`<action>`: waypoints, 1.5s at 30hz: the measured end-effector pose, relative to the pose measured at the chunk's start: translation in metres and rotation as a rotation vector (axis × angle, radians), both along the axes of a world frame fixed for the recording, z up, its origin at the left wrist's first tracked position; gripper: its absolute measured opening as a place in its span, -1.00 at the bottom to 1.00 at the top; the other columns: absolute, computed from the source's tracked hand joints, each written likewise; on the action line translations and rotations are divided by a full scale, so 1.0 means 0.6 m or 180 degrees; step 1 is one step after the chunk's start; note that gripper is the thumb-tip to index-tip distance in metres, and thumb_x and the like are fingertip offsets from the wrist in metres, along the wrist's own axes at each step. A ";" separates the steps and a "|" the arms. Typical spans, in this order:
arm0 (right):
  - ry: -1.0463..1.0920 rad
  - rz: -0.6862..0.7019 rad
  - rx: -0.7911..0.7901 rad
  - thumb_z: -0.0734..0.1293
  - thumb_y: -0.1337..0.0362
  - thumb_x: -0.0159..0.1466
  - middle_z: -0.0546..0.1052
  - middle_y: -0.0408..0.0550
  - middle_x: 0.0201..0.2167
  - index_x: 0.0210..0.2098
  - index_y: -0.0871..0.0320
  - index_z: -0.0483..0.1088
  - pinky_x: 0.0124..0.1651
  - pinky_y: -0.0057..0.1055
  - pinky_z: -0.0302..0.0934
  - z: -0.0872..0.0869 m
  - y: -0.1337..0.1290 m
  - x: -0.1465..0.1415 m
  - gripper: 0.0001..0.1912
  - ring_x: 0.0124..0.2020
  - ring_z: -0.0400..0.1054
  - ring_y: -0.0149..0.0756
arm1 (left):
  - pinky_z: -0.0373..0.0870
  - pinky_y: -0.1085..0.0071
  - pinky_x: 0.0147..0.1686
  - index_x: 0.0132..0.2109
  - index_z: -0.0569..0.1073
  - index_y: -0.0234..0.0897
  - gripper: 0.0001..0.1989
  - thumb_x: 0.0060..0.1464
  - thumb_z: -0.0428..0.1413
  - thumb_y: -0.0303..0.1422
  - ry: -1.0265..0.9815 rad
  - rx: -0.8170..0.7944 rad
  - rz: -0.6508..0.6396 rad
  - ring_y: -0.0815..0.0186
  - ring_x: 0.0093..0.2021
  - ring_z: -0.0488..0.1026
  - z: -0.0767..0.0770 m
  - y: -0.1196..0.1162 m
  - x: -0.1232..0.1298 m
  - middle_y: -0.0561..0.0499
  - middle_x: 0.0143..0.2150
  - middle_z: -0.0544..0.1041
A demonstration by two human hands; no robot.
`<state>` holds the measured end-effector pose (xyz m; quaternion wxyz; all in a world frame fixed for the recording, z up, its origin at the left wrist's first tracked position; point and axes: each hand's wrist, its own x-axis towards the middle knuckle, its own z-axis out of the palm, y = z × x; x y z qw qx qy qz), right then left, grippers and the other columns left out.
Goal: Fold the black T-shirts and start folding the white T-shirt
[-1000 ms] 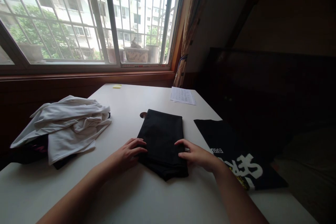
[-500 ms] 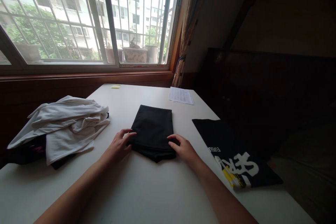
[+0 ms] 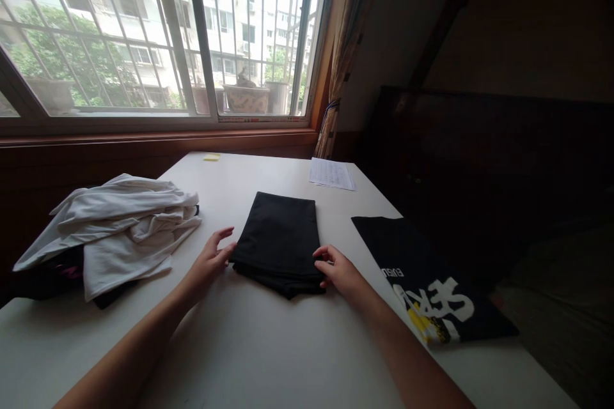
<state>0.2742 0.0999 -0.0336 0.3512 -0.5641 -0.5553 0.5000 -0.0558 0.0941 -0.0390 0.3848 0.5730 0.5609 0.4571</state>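
Observation:
A black garment, folded into a compact rectangle, lies on the white table, its near edge showing several loose layers. Beside its left edge is my left hand, fingers apart and thumb near the cloth. My right hand is at the lower right corner, thumb and fingers closed on the garment's edge.
A heap of white cloth over dark cloth lies at the left. On the right is a black garment with white and yellow print. Papers and a yellow note lie near the far edge, below a barred window.
My left hand has moved slightly left, off the cloth, with its fingers spreading. My right hand has shifted a little right, and the near part of the garment looks wider.

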 end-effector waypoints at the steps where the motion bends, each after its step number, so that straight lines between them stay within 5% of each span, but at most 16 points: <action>1: -0.0022 0.0009 0.0001 0.33 0.18 0.10 0.27 -0.20 -0.34 -0.22 0.07 0.33 -0.50 -0.41 0.37 -0.001 0.001 0.001 -0.76 -0.44 0.27 -0.39 | 0.49 0.31 -0.23 0.24 0.30 -0.18 -0.43 0.20 0.09 -0.02 -0.0087 -0.0077 -0.0001 0.14 -0.03 0.54 0.004 -0.001 -0.001 -0.23 0.33 0.31; 7: 0.0032 -0.0068 -0.0069 0.29 0.23 0.08 0.31 -0.18 -0.30 -0.25 0.05 0.31 -0.46 -0.43 0.36 -0.003 0.003 0.005 -0.78 -0.38 0.26 -0.37 | 0.40 0.39 -0.29 0.21 0.26 -0.18 -0.39 0.13 0.18 -0.01 -0.0748 -0.0961 -0.0196 0.18 -0.11 0.59 0.036 -0.008 -0.007 -0.20 0.10 0.52; 13: 0.0136 -0.0048 -0.0148 0.28 0.23 0.07 0.31 -0.17 -0.30 -0.24 0.05 0.30 -0.43 -0.41 0.37 -0.002 0.004 0.010 -0.77 -0.34 0.27 -0.33 | 0.17 0.52 -0.53 0.18 0.28 -0.18 -0.39 0.12 0.18 0.03 -0.0257 -0.1129 -0.0469 0.36 -0.47 0.51 0.032 -0.012 -0.008 0.05 -0.31 0.54; 22: 0.0064 -0.0025 -0.0129 0.28 0.24 0.08 0.30 -0.17 -0.30 -0.24 0.06 0.30 -0.41 -0.38 0.40 -0.001 0.003 0.009 -0.78 -0.33 0.26 -0.33 | 0.13 0.55 -0.65 0.31 0.13 -0.06 -0.25 0.09 0.22 0.03 -0.0474 -0.1093 -0.0579 0.43 -0.49 0.48 0.035 -0.018 0.005 -0.16 0.08 0.44; 28: -0.0088 0.0011 -0.0087 0.28 0.24 0.10 0.32 -0.15 -0.27 -0.22 0.05 0.32 -0.46 -0.39 0.39 0.009 0.001 0.011 -0.78 -0.34 0.28 -0.32 | 0.13 0.55 -0.59 0.21 0.28 -0.11 -0.37 0.08 0.27 -0.05 -0.0796 -0.0926 -0.0493 0.52 -0.52 0.30 0.009 -0.006 0.001 0.05 -0.16 0.45; 34: -0.0012 0.0097 -0.0286 0.23 0.27 0.16 0.35 -0.16 -0.18 -0.13 0.05 0.27 -0.57 -0.46 0.27 0.031 -0.007 0.014 -0.74 -0.52 0.41 -0.41 | 0.33 0.45 -0.35 0.14 0.31 -0.19 -0.43 0.07 0.28 -0.12 -0.1085 -0.0695 -0.0443 0.35 -0.31 0.44 0.007 -0.008 0.025 0.06 -0.25 0.47; 45: 0.0275 0.0600 -0.0710 0.27 0.32 0.16 0.35 -0.16 -0.25 -0.16 0.06 0.27 -0.23 -0.28 0.43 0.058 -0.022 0.032 -0.76 -0.27 0.36 -0.30 | 0.35 0.39 -0.31 0.15 0.29 -0.12 -0.52 0.12 0.19 -0.20 -0.0911 -0.0660 -0.0579 0.33 -0.34 0.41 0.007 -0.024 0.029 0.11 -0.27 0.41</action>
